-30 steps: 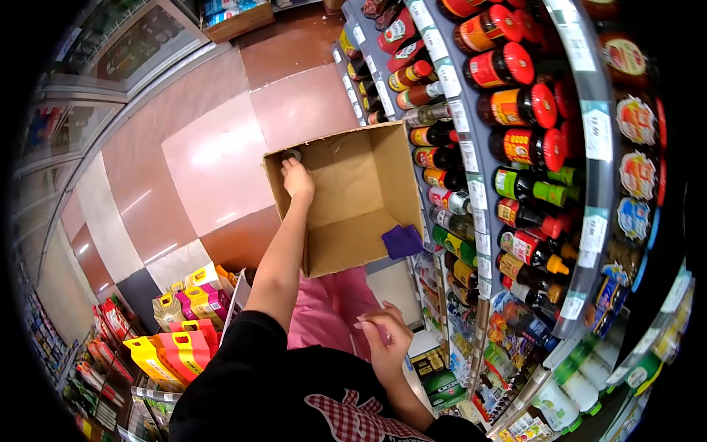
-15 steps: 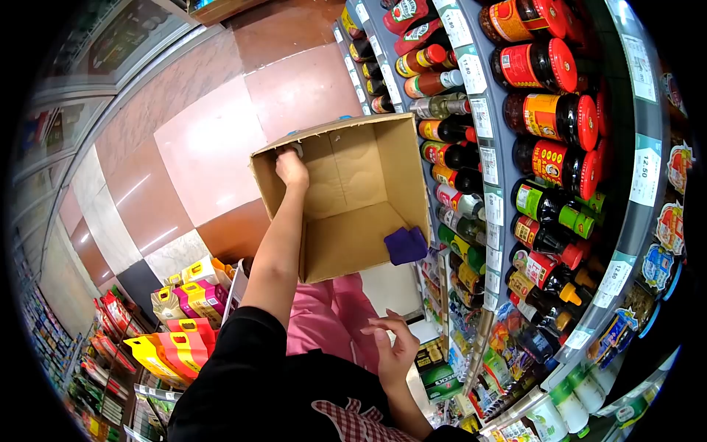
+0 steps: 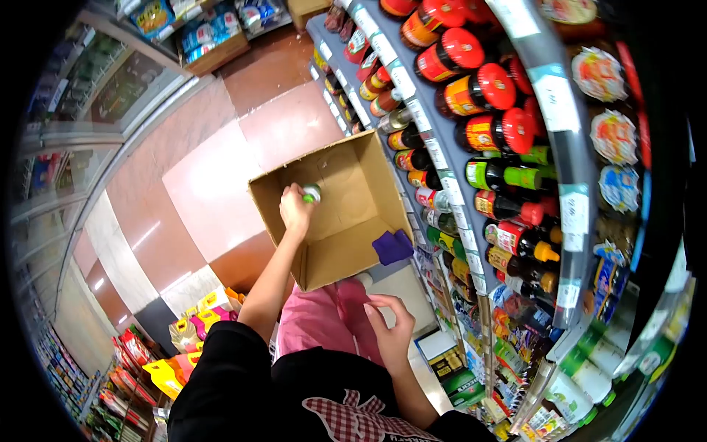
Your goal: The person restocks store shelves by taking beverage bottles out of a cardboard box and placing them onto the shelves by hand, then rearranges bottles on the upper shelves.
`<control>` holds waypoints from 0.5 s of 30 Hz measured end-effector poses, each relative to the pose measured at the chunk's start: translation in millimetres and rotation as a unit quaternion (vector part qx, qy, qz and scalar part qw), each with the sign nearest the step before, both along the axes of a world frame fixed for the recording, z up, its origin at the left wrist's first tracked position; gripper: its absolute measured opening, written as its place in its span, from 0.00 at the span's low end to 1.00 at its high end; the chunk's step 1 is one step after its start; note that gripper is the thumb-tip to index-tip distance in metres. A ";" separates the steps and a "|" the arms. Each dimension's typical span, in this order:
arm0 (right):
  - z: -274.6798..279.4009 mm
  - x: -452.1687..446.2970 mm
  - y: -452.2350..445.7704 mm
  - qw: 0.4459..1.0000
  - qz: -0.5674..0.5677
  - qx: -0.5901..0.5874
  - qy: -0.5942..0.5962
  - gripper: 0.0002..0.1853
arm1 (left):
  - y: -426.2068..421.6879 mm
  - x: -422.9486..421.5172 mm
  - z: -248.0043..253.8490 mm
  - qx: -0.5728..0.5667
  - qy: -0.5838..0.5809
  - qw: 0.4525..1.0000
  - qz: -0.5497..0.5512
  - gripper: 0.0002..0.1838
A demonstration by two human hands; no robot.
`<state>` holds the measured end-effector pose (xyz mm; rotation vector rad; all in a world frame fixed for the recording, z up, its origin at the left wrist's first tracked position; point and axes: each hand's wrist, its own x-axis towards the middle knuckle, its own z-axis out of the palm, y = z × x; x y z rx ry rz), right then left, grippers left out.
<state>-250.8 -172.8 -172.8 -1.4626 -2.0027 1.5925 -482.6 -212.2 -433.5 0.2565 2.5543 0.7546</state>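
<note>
the left hand reaches into the box, near its upper left corner, with the fingers closed about a small round container. the container is white or grey with green at its lower edge; part of it is hidden by the fingers, and its label is too small to read. it sits inside the box outline, in front of the inner wall; whether it touches that wall, i cannot tell.

the right hand holds nothing that can be seen. its thumb and fingers are loosely bent with a gap between them, below the box and just beside the pink trousers.

the box is plain brown cardboard, tilted in view, with its open side facing the wearer. what bears it from below is hidden. a purple cloth hangs over its lower right corner.

to the right of the box runs a shelf with white price tags along its edges. it carries jars with red lids, and dark bottles with caps of several colours. a green carton lies low down, right of the right hand.

to the left is the tiled floor, in pink, brown and white, with glass doors beyond it. bright bags stand at lower left, partly behind the black sleeve.
</note>
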 end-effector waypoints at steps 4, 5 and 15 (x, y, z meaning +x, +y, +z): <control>8.2 4.0 3.8 0.997 0.016 0.074 0.026 0.13 | -6.4 7.1 110.4 0.093 -0.025 0.993 -0.063 0.18; 12.6 3.4 4.8 0.995 0.019 0.097 0.031 0.14 | -6.3 7.2 145.8 0.109 -0.028 0.990 -0.081 0.18; 68.9 -20.4 7.7 0.950 0.075 0.276 0.129 0.41 | -17.9 6.0 434.3 0.215 -0.030 0.917 -0.335 0.14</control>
